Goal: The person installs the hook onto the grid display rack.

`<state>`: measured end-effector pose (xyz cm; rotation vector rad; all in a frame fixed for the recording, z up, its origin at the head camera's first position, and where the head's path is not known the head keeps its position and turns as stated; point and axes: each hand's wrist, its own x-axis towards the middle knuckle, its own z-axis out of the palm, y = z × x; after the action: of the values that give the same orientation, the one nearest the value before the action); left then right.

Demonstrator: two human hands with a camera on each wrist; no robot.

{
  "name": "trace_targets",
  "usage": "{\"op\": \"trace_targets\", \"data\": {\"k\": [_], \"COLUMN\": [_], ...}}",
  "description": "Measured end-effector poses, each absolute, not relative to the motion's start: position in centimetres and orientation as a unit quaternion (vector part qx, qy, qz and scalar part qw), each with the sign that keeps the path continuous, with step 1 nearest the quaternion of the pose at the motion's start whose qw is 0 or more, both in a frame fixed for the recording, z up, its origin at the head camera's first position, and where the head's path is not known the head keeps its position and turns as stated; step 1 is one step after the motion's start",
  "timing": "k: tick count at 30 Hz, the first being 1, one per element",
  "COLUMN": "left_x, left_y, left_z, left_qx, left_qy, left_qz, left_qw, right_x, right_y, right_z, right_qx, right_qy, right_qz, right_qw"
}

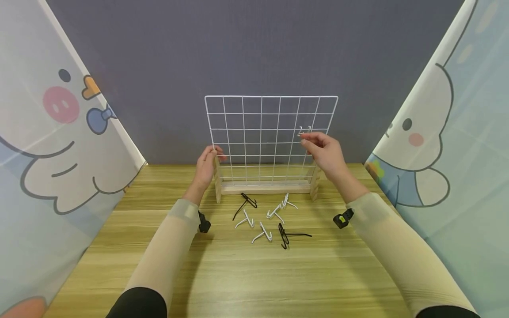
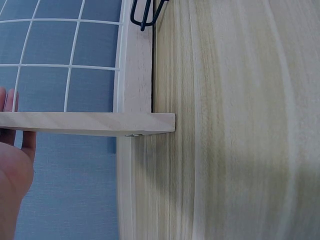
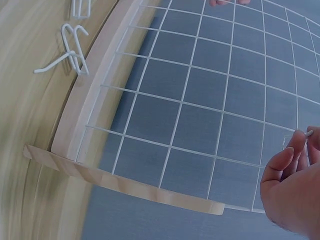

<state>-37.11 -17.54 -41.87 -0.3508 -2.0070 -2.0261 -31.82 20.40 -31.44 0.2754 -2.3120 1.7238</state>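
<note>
A white wire grid [image 1: 270, 96] stands upright in a wooden base [image 1: 266, 190] with a post at each end. My left hand [image 1: 205, 168] grips the rack's left post [image 2: 90, 120], fingers passing behind the wires. Between thumb and fingertips, my right hand [image 1: 328, 154] pinches a white wire hook [image 1: 301, 132] in front of the grid's upper right part. Its two bent prongs point up and overlap a horizontal wire in the head view. In the right wrist view, the fingers [image 3: 280, 162] cover most of this hook.
Several loose hooks lie on the wood-grain table [image 1: 254, 282] before the rack. A black hook [image 1: 284, 236] is nearest, another black hook [image 1: 246, 203] lies by the base, and white hooks [image 1: 262, 233] lie among them. A grey panel [image 1: 270, 48] rises behind, with printed curtains [image 1: 433, 176] at both sides.
</note>
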Motion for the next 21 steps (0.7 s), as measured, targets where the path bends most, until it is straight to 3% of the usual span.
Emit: {"op": "trace_targets", "data": {"k": [21], "left_x": [-37.1], "left_y": [-17.3], "left_z": [-41.8], "left_qx": [-0.130], "left_qy": [-0.684], "left_qz": [-0.704], "left_qw": [0.140], "right_x": [-33.4], "right_y": [20.2], "right_z": [-31.8], "right_qx": [0.089], "right_qy": [-0.805], "right_qz": [0.576], "right_qw": [0.108]}}
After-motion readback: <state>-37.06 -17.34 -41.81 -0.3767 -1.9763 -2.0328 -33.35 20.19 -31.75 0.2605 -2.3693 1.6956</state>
